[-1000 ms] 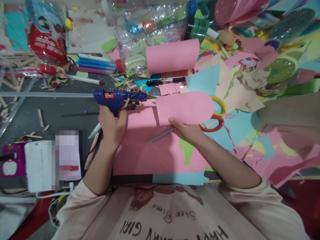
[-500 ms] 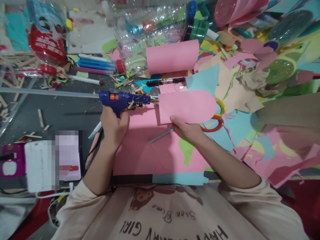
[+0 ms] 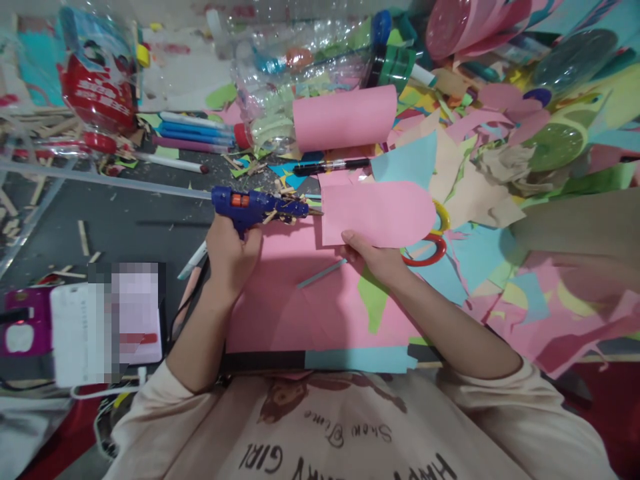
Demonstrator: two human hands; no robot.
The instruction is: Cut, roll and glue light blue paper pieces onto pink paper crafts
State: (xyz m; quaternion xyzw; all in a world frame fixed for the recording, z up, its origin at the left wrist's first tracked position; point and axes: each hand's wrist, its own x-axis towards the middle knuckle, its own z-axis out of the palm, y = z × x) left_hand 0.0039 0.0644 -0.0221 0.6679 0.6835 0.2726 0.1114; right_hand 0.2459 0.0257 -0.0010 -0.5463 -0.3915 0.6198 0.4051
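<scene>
My left hand (image 3: 233, 252) is wrapped round the handle of a blue hot glue gun (image 3: 260, 205), with a long clear glue stick (image 3: 165, 189) running out of its back to the left. The gun's metal nozzle is at the left edge of a pink paper piece (image 3: 377, 212) that has one rounded end. My right hand (image 3: 367, 250) pinches this piece at its lower edge, thumb on top. Under both hands lies a larger pink sheet (image 3: 285, 307). Scissors with a red and yellow handle (image 3: 425, 252) stick out from beneath the rounded end.
A pink paper-wrapped cylinder (image 3: 345, 119) lies behind the hands, near a black pen (image 3: 330, 166). Clear plastic bottles (image 3: 270, 127) and paper scraps (image 3: 475, 200) crowd the back and right. At left are a red-labelled bottle (image 3: 97, 87), wood sticks and a phone (image 3: 137, 313).
My left hand has moved the glue gun slightly right, so its nozzle now reaches the paper's left edge. The paper piece has shifted a little to the right.
</scene>
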